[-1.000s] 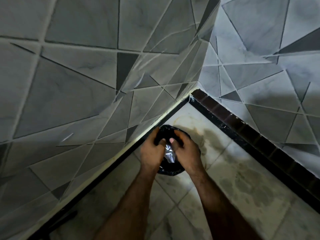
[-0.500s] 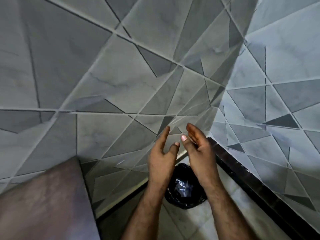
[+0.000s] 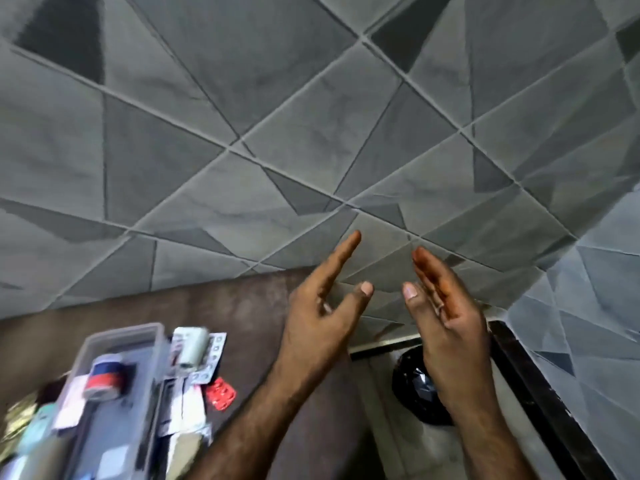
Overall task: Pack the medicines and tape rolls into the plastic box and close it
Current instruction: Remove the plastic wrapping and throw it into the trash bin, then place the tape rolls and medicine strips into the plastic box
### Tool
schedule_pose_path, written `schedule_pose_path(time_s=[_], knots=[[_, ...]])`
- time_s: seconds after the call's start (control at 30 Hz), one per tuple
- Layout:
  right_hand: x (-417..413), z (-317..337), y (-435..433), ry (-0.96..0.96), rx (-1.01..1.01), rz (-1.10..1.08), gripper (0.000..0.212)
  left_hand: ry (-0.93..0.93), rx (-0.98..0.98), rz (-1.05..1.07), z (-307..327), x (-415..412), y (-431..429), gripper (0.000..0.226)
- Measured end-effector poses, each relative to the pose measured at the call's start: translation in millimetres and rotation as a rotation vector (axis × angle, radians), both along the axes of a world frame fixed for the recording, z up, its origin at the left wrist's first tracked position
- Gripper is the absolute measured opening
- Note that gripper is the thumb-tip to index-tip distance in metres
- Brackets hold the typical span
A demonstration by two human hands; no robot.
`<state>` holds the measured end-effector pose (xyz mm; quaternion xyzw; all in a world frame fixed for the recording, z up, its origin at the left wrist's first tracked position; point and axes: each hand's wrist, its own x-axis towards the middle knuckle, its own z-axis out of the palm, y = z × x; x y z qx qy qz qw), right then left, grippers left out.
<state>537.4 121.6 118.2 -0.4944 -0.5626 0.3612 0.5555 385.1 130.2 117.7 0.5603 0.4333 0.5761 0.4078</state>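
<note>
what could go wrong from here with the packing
Both hands, left and right, are empty and well away from the box. The red blister pack and white roll lie outside it and might be forgotten. The box already looks crowded, so the lid may not shut.

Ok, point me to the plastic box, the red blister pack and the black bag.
plastic box point(image 3: 157, 355): head view, its clear right wall.
red blister pack point(image 3: 221, 393): head view, its middle.
black bag point(image 3: 410, 379): head view, its left side.
</note>
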Motion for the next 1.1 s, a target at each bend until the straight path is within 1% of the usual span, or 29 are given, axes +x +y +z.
schedule_pose_path(time_s=[0.07,0.13,0.23,0.3,0.43,0.6,0.67,0.73,0.83,0.97,1.1], knots=[[-34.4,10.3,-16.2,-0.013,-0.002,0.061,0.048,-0.062,-0.019,0.021,8.1,-35.5,-22.5,0.054],[-65.7,17.1,-32.0,-0.023,-0.016,0.111,0.050,-0.076,-0.033,0.063,10.6,-65.7,-43.7,0.056],[-120.8,16.1,-55.4,-0.015,-0.057,0.181,0.051,-0.055,-0.065,0.132,7.8,-113.2,-77.8,0.060],[-152.8,8.8,-67.7,-0.007,-0.076,0.230,0.048,-0.030,-0.097,0.186,0.9,-140.2,-95.5,0.060],[-226.7,-17.6,-103.1,-0.058,-0.100,0.287,0.044,0.010,-0.161,0.288,-20.4,-216.3,-145.4,0.053],[-259.4,-50.2,-111.0,-0.091,-0.195,0.273,0.042,0.120,-0.270,0.339,-53.3,-265.8,-173.3,0.054],[-274.2,-68.6,-116.6,-0.122,-0.239,0.275,0.048,0.156,-0.344,0.363,-73.9,-289.8,-185.8,0.056],[-285.1,-85.6,-122.3,-0.172,-0.291,0.275,0.054,0.182,-0.420,0.377,-92.9,-309.4,-196.1,0.059],[-297.1,-104.7,-129.1,-0.261,-0.323,0.261,0.051,0.198,-0.503,0.376,-110.1,-325.9,-205.7,0.059],[-310.9,-127.6,-134.0,-0.319,-0.380,0.240,0.049,0.227,-0.543,0.359,-127.4,-336.6,-210.0,0.061],[-318.7,-152.8,-136.8,-0.373,-0.413,0.249,0.049,0.252,-0.581,0.350,-138.9,-344.6,-213.4,0.057]])
